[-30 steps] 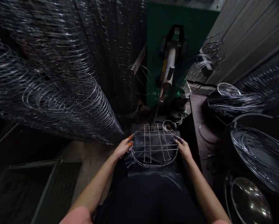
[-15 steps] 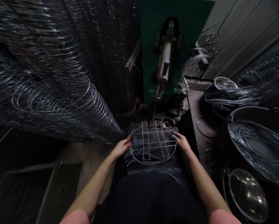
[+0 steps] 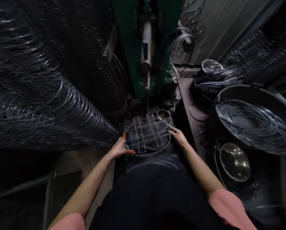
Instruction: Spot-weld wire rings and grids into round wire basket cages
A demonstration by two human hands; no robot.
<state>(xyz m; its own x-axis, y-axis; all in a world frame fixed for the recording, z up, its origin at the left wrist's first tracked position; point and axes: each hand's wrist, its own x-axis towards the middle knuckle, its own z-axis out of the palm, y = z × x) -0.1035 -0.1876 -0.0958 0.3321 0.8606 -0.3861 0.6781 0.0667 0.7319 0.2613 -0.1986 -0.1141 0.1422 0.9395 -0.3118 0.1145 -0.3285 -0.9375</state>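
Note:
A round wire rack (image 3: pixel 147 135) with crossed bars lies over the dark cloth on my lap. My left hand (image 3: pixel 120 147) is at its left edge, thumb and a finger in orange covers spread apart along the rim. On the right side, the fingers of my right hand (image 3: pixel 177 134) are closed on the rim. Just beyond the rack is a small round bowl (image 3: pixel 163 114). The copper-coloured tip of a machine arm (image 3: pixel 147 81) points down above and beyond the rack.
Tall stacks of wire rings (image 3: pixel 80 102) rise at the left. On the right are a bench (image 3: pixel 187 95), a large basin (image 3: pixel 255 91) holding wire rings, and a shiny metal bowl (image 3: pixel 235 162). A green machine body (image 3: pixel 126 41) stands ahead.
The view has shifted, so the surroundings sit further left and higher. My left hand has opened wider, its thumb and finger further apart along the rack's rim. My right hand still grips the rim.

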